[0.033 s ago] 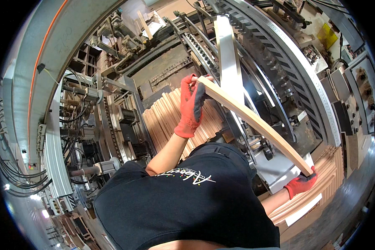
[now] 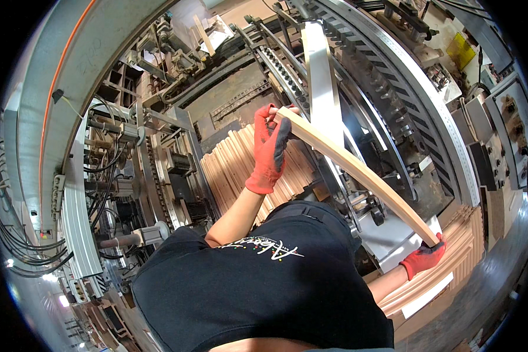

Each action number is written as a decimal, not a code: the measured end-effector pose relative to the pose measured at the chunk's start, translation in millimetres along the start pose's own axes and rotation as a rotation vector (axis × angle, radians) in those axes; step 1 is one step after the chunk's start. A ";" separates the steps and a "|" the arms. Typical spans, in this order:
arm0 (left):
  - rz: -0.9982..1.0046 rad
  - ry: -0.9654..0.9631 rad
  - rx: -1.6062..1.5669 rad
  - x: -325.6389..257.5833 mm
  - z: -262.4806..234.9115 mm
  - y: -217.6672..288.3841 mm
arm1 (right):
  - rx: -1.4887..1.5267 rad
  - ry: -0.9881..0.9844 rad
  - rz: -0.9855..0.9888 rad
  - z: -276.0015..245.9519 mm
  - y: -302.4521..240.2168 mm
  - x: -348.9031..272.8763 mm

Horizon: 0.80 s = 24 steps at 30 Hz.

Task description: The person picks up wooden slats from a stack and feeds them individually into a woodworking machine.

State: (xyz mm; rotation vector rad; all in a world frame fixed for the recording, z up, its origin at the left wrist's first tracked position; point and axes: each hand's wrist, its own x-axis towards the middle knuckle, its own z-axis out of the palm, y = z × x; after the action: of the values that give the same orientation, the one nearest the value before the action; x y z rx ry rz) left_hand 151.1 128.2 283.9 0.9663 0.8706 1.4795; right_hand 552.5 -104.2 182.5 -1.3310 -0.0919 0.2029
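Note:
A long pale wooden strip (image 2: 361, 172) stretches slantwise between my two hands, from upper middle down to the lower right. My left hand (image 2: 268, 149), in a red glove with a dark grey palm, is closed around its far end, bare fingertips showing at the top. At the near end, my right hand (image 2: 425, 259) in a matching glove grips the wood. The strip passes over a white panel (image 2: 325, 88) and metal rails. Below my left hand lies a row of wooden strips (image 2: 229, 170) side by side.
More wooden strips (image 2: 466, 240) are stacked at the lower right, beyond my right hand. Machinery with cylinders and black hoses (image 2: 108, 158) stands on the left. A toothed metal rail (image 2: 387, 76) curves along the right, and a thick grey beam (image 2: 79, 70) runs down the left.

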 end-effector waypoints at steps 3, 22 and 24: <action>0.054 0.027 0.071 -0.2 0.5 0.2 | -0.157 0.019 0.049 15.2 -12.7 -12.9; 0.040 0.082 0.022 5.1 -10.3 -6.9 | -0.009 0.055 0.160 16.2 -16.3 -16.8; 0.034 0.080 0.012 4.8 -9.5 -6.3 | 0.005 0.047 0.168 10.6 -12.2 -12.6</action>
State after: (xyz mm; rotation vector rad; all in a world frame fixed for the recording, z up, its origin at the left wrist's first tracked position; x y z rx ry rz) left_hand 144.6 133.6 274.9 0.9406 0.9255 1.5520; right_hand 539.4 -99.3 197.5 -1.3387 0.0600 0.3140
